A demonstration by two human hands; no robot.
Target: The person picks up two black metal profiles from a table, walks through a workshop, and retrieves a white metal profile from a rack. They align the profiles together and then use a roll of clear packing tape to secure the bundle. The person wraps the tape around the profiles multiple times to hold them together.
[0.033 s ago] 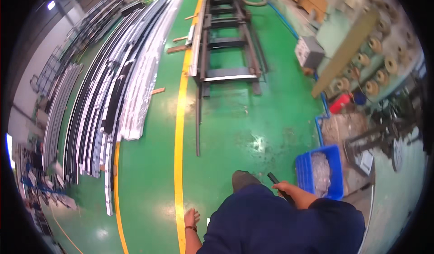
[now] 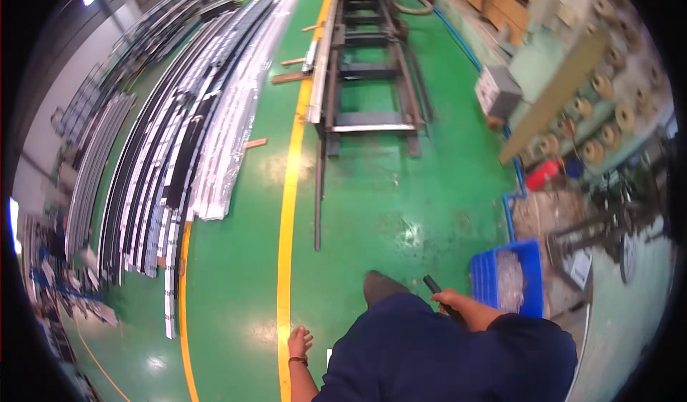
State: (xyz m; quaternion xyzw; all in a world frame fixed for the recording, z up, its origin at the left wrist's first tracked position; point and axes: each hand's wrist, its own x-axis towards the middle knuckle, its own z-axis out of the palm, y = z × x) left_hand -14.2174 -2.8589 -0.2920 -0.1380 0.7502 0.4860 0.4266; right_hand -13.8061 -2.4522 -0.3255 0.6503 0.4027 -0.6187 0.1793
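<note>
My right hand [image 2: 449,300] is wrapped round a short black bar [image 2: 431,282], whose front end sticks out past the fingers. Its rear part runs back under my forearm, so I cannot tell the full length. On the other side of my body, my left hand [image 2: 300,340] hangs over the yellow floor line [image 2: 285,280]. Its fingers are loosely bent and apart, with nothing in them. A dark band circles that wrist.
A blue crate [image 2: 484,279] with clear plastic inside stands right of my right hand. Ahead is a long dark metal frame [image 2: 368,119], with a thin bar [image 2: 318,209] on the floor before it. Wrapped long profiles [image 2: 229,137] lie to the left. A grey box [image 2: 499,91] stands right.
The floor, frame and profiles sit slightly differently in the picture, as my head has turned a little. My right hand keeps its hold on the black bar.
</note>
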